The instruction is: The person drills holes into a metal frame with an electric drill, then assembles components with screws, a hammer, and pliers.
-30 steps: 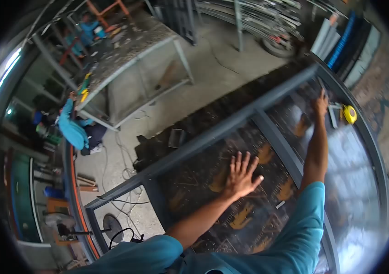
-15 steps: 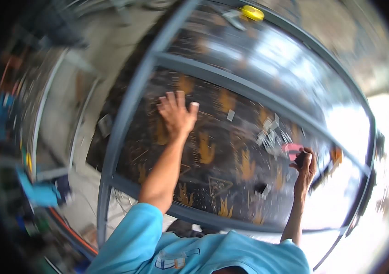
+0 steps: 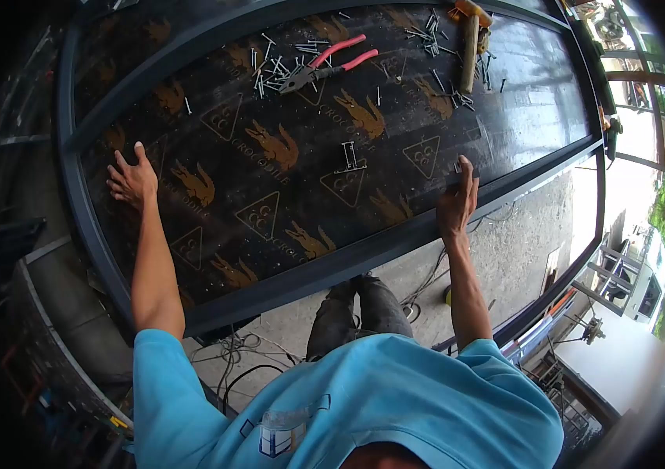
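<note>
My left hand [image 3: 134, 177] lies with fingers spread on the dark printed board [image 3: 301, 207], near its left side. Toward the board's front edge, my right hand [image 3: 458, 202] has its fingers drawn together. A small grey piece [image 3: 457, 166] shows at its fingertips, too small to name. Between the hands, a few thin metal pieces [image 3: 350, 158] lie on the board. Farther back are pliers [image 3: 323, 69] with pink handles, beside a scatter of nails or screws [image 3: 270, 74].
A dark metal frame [image 3: 313, 288] borders the board. A wooden-handled hammer [image 3: 469, 55] rests at the back right among more fasteners [image 3: 430, 35]. Cables [image 3: 231, 356] trail on the floor below. A white vehicle [image 3: 649, 277] stands outside at right.
The view has turned and sharpened, and the yellow tool at the back has left it. My right hand, earlier closed around something dark, is now by the front edge. My left hand stays spread.
</note>
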Available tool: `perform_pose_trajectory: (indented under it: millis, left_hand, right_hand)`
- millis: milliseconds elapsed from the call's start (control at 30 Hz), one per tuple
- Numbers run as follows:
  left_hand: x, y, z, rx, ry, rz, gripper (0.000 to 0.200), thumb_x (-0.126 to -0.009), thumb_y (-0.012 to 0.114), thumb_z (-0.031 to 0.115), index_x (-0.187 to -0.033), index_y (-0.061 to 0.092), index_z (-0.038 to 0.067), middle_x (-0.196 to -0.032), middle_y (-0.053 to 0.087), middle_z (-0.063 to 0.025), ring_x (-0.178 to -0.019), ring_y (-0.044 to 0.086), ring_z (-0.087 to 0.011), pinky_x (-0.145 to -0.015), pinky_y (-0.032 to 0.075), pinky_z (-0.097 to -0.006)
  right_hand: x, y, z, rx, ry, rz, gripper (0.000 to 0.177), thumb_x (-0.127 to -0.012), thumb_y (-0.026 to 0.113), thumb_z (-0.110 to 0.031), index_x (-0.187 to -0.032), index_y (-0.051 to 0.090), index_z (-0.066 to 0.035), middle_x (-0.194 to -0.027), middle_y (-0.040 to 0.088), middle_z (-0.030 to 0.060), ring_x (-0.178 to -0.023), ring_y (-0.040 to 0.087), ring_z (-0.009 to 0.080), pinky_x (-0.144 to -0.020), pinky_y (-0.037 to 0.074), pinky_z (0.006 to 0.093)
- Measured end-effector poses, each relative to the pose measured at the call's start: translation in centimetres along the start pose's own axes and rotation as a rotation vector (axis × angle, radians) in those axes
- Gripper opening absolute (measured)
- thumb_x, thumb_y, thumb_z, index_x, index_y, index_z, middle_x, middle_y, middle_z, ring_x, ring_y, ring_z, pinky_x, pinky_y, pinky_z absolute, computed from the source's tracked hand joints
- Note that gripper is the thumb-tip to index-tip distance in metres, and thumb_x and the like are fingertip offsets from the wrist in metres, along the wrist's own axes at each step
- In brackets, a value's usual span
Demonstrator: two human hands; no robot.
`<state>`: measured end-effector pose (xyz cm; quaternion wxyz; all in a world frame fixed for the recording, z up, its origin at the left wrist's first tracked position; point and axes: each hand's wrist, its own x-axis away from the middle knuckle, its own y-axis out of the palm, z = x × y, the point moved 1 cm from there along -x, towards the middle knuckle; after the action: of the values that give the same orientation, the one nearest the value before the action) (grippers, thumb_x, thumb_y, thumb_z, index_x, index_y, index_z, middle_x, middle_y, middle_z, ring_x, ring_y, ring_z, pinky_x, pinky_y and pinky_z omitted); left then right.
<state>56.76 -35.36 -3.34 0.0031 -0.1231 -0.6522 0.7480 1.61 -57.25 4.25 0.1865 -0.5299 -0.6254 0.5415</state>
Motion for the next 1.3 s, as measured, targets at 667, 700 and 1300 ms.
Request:
perform_pose_trajectory:
  millis: [667, 700, 1300]
  left_hand:
    - [-2.3, 0.9, -1.2, 0.01, -0.02, -0.001, 0.079, -0.085, 0.03, 0.074, -0.146, 0.031, 0.025, -0.152, 0.025, -0.0146, -0.138, 0.021, -0.0415, -0.111, 0.012, -0.0578]
    - [-2.8, 0.6, -0.6, -0.011, -0.03, -0.02, 0.079, -0.085, 0.031, 0.073, -0.146, 0.031, 0.024, -0.152, 0.025, -0.015, -0.138, 0.021, -0.0416, -0.111, 0.012, -0.058]
    - [9.7, -11.9, 9.4, -0.434, 1.139, 0.178, 0.028, -0.095, 0.046, 0.023, -0.105, 0.061, 0.002, -0.092, 0.064, -0.0218, -0.088, 0.063, -0.0352, -0.078, 0.049, -0.0438]
  right_hand:
    - [0.7, 0.2, 0.7, -0.388, -0.144, -0.21, 0.06, -0.078, 0.055, 0.006, -0.131, 0.03, -0.008, -0.088, 0.06, 0.0203, -0.087, 0.06, 0.0406, -0.078, 0.046, 0.0478]
    - [-0.1, 0.4, 0.9, -0.397, -0.158, -0.166, 0.06, -0.078, 0.055, 0.006, -0.131, 0.03, -0.008, -0.088, 0.06, 0.0203, -0.087, 0.06, 0.0406, -0.078, 0.046, 0.0478]
    - [1.1, 2.4, 0.6, -0.088, -0.551, 0.349, 0.047, -0.078, 0.065, -0.004, -0.12, 0.046, -0.008, -0.095, 0.063, 0.0165, -0.076, 0.061, 0.0228, -0.07, 0.049, 0.0375]
